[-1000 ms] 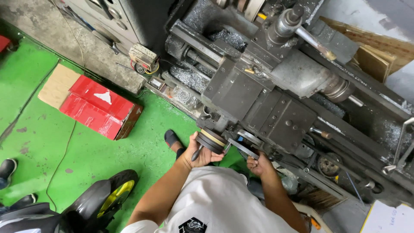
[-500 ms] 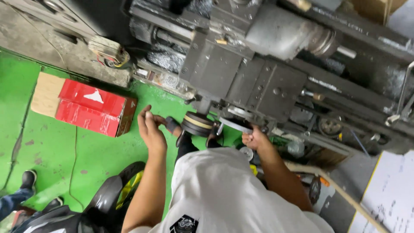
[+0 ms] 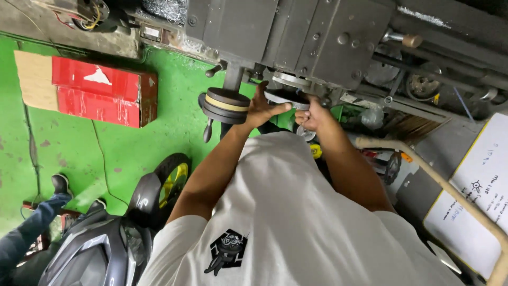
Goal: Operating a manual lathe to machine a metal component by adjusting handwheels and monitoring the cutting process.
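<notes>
Handwheel, low on the lathe front left of the 2 hands, meets the left hand palm-open; right hand clenches a small handle, so turn each slowly.

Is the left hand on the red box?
No: the left hand rests against the dark handwheel of the grey machine, while the red box lies apart on the green floor.

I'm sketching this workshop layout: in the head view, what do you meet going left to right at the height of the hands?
Red box → black handwheel → left hand → right hand → beige pipe → white board.
</notes>
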